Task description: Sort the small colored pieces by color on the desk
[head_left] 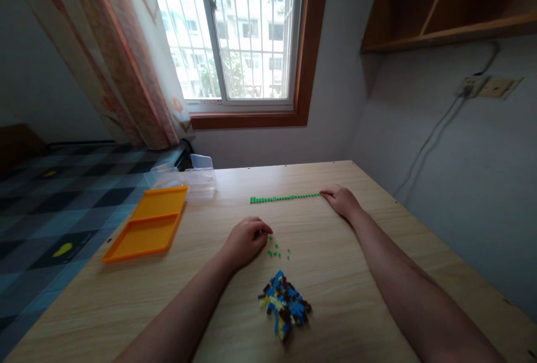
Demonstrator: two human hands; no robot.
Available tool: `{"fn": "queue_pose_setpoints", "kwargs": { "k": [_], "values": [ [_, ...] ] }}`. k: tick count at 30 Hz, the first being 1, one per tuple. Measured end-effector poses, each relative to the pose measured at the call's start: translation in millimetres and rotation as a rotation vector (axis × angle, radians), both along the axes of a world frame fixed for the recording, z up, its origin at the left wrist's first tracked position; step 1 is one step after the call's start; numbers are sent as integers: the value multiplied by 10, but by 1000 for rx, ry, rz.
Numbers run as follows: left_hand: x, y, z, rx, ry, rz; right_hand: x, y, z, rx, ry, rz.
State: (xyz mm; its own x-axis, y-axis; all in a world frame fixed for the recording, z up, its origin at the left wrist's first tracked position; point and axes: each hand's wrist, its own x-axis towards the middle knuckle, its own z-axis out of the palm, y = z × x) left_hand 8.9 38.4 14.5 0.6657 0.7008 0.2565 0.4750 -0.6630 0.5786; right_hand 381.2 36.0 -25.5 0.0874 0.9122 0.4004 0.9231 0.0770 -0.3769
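A long row of small green building bricks (285, 198) runs across the far part of the table. My right hand (339, 201) is at the row's right end, thumb and fingertips pinched on the last small green brick, which they mostly hide. My left hand (248, 240) rests nearer to me with fingers curled and fingertips together. Its fingertips touch down beside several loose green bricks (276, 252); whatever they may hold is hidden. Closer to me lies a heap of blue, dark brown and yellow bricks (287, 304).
An orange two-part tray (179, 223) lies on the table's left side. Clear plastic boxes (200, 184) stand behind it at the back left edge. The wooden table (344, 307) borders a bed with a checked cover (79, 195) and a wall with a cable (432, 133).
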Motion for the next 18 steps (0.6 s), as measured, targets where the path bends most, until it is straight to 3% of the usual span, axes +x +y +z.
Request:
{"fn": "queue_pose_setpoints", "kwargs": {
  "k": [4, 8, 11, 16, 18],
  "values": [
    [-4, 2, -21, 7, -3, -5, -38, -33, 32, 50, 24, -9],
    [-2, -6, -28, 8, -12, 2, -267, -108, 175, 144, 16, 56],
    [5, -10, -27, 2, -34, 29, -599, -185, 323, 142, -1, 208],
    [-3, 57, -43, -76, -157, 172, -1244, -347, 443, -24, 22, 566],
    [-21, 106, -53, -134, -270, 262, -1435, -409, 437, -52, 26, 600]
  ]
}}
